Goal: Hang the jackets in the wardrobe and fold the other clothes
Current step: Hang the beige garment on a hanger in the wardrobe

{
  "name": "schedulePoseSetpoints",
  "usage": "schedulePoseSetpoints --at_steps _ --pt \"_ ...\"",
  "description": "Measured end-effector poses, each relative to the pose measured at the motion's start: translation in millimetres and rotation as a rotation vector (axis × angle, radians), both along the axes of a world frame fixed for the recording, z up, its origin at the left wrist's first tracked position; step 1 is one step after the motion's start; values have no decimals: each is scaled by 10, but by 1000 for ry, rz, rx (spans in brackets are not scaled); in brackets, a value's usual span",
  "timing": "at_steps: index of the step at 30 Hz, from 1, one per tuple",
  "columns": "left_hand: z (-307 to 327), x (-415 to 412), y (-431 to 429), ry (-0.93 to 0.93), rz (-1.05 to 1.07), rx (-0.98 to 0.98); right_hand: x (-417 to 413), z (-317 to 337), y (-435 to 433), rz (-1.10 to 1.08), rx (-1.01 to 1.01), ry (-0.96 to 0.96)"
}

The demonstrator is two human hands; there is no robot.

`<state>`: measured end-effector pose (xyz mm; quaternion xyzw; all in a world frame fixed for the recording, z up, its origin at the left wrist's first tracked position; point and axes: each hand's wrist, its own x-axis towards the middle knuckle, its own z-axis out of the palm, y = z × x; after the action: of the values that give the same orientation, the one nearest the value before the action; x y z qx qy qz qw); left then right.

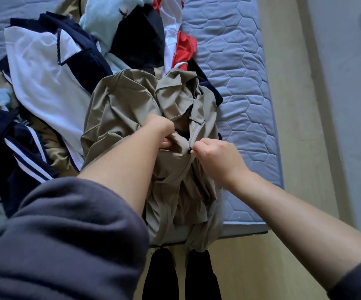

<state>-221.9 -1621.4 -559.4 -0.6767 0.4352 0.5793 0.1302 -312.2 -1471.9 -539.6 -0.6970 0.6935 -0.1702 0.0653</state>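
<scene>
Subject item: a khaki jacket (121, 109), lying crumpled at the near edge of the mattress (235, 72), its lower part hanging over that edge toward the person. Its long axis runs away from the person, up the bed. The zip follows the same line.

Right hand (216, 156): thumb and forefinger pinch the dark zip pull (190, 150), other fingers curled. Left hand (162, 131): clenched on a fold of khaki cloth just left of the zip, close beside the pull.

Assessment: the open track lies beyond the pull, farther up the bed, so closing it would mean drawing the pull away from the body while the left hand braces the cloth. The right hand is the nearer and already on the pull.

Surroundings: to the left, a white and navy jacket (45, 83); beyond, a light blue fleece (103, 20) and a red garment (186, 50), all heaped and unfolded.
</scene>
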Motion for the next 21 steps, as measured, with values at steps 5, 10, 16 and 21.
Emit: schedulePoseSetpoints --at_steps 5,10,16,21 --pt "38 77 57 387 705 149 2 -43 129 -40 54 -31" --pt "378 301 218 685 810 232 83 17 76 -227 365 -464" --pt "763 603 304 652 372 140 162 51 -296 -922 672 -1682" --pt "1073 898 243 685 90 140 324 155 -472 -1092 729 -1917"
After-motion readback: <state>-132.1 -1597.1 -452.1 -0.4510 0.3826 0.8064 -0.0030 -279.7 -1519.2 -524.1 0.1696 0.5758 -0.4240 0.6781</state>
